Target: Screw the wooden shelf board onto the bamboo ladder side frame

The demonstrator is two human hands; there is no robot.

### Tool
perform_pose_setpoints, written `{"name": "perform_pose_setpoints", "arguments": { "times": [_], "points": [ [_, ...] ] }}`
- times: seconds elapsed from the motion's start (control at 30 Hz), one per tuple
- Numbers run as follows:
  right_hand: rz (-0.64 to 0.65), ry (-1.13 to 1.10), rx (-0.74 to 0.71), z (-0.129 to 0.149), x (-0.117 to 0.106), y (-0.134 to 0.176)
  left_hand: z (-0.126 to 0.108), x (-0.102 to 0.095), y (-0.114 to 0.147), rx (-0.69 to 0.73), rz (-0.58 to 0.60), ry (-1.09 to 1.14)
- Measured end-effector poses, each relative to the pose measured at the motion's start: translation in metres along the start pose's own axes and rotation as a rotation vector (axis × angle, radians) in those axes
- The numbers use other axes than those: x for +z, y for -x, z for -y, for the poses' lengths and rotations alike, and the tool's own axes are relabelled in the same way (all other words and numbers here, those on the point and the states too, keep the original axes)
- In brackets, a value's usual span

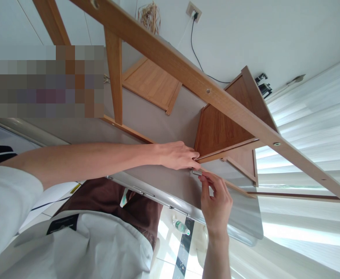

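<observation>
A wooden frame with long rails and an upright panel stands on its side on the grey table. My left hand reaches across from the left, its fingers curled at the panel's lower corner where it meets the bottom rail. Close beside it, my right hand is closed, pinching the long arm of a small L-shaped hex key between thumb and fingers. The key's short end lies by my left fingertips; whether it sits in a screw is hidden.
Another wooden panel lies on the table towards the wall. A black cable runs from a wall socket. White curtains hang at right. A plastic bottle lies on the floor. A blurred patch covers the upper left.
</observation>
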State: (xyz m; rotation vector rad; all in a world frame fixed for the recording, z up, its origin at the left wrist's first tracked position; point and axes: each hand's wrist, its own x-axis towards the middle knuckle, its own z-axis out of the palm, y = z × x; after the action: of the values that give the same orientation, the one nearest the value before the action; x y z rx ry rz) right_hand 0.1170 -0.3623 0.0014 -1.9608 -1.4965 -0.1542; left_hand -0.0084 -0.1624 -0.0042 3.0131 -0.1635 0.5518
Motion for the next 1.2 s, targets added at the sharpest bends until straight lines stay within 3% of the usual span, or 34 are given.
{"name": "perform_pose_setpoints", "arguments": {
  "times": [0.37, 0.73, 1.2],
  "points": [
    [0.048, 0.119, -0.142, -0.0034, -0.0009, -0.0003, -0.0008, -0.0022, -0.0002, -0.008, 0.014, 0.028],
    [0.083, 0.086, -0.093, -0.0046, 0.0045, -0.0034, 0.0002, 0.0018, 0.0003, 0.004, -0.052, 0.040],
    [0.056, 0.086, -0.031, -0.0030, 0.0056, -0.0049, -0.0017, -0.0041, -0.0012, -0.022, 0.058, 0.010]
  ]
}}
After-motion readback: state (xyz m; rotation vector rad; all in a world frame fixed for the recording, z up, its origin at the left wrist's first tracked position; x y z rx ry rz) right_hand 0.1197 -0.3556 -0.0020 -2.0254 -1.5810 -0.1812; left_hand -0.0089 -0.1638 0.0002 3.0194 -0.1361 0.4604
